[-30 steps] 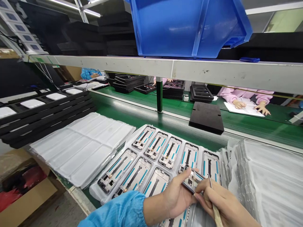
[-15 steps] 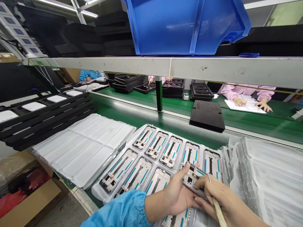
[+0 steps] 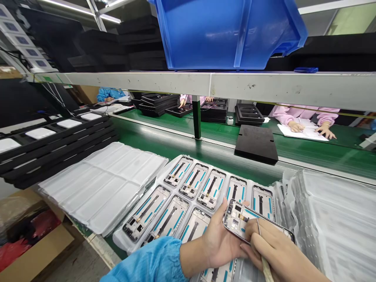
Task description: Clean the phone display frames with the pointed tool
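Past the white plastic tray of phone frames (image 3: pixel 117 239), hands can pass forward under the long grey metal shelf rail (image 3: pixel 164 80) to the green conveyor belt (image 3: pixel 164 135), where a flat black foam pad (image 3: pixel 256 144) sits. A tall stack of translucent plastic trays (image 3: pixel 329 219) blocks the right hand (image 3: pixel 279 250) on its outer side.

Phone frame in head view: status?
Left hand cradling phone frame. Right hand gripping pointed pick, tip over frame. Plastic tray of frames beneath.
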